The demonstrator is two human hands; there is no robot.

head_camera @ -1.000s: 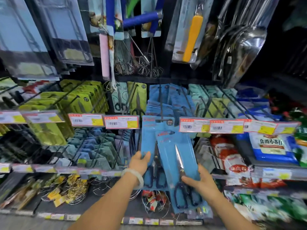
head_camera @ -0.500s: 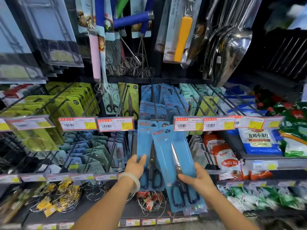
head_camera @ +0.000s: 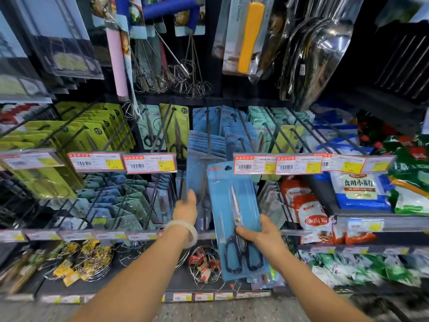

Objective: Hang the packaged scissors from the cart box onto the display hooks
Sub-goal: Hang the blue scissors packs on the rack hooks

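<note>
Currently R hand gripped blue carded pkg of black-handled scissors; L hand steadied hung blue pkgs. Risk: hang-hole missing black wire hook, pkg could drop.

Typical cramped store aisle here: a dark peg wall crammed with yellow-green blister cards on the left, teal ones below them, and a strip of red-bordered price tags running across the middle. Up top hang wire whisks, a yellow-handled tool in clear packaging and shiny steel scoops catching the overhead light, while the shelves on the right hold bagged food like a blue-and-white pouch and red packets. Speckled grey floor at the bottom, plus wire coil things on the lowest shelf.
</note>
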